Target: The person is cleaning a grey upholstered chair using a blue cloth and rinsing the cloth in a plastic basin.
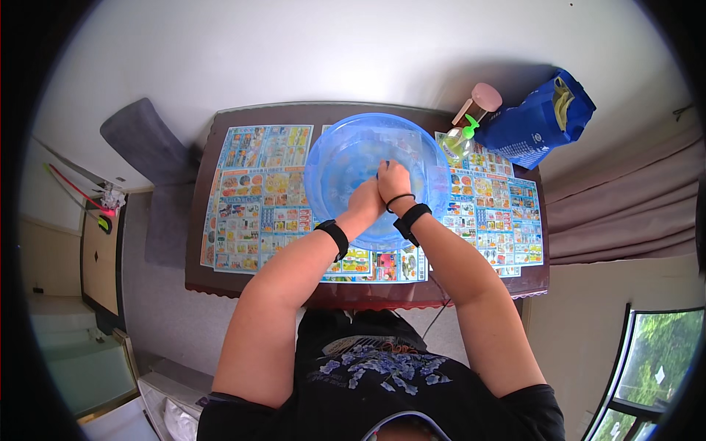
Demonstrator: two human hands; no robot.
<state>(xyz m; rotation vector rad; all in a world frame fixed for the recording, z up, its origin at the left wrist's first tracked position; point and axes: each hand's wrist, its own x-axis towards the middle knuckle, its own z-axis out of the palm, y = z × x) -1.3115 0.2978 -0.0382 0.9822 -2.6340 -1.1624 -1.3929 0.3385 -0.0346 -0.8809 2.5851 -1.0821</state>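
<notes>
My two hands are pressed together over a translucent blue plastic basin point(329, 158), which looks to have water in it. My right hand point(396, 181) is closed, its fingers curled, and a small dark bit shows at the fingertips. Against it from the left lies my left hand point(365, 198), closed too, with its fingers largely hidden. What lies between the hands is too small and covered to name. Each wrist carries a black band, and a thin dark loop circles the right wrist.
Colourful printed flyers point(239, 198) cover the dark table point(360, 295). At the back right stand a clear pump bottle point(457, 145) with a green top, a pink-lidded jar point(485, 98) and a large blue bag point(533, 121). A grey chair point(151, 143) is left of the table, a curtain point(625, 198) right.
</notes>
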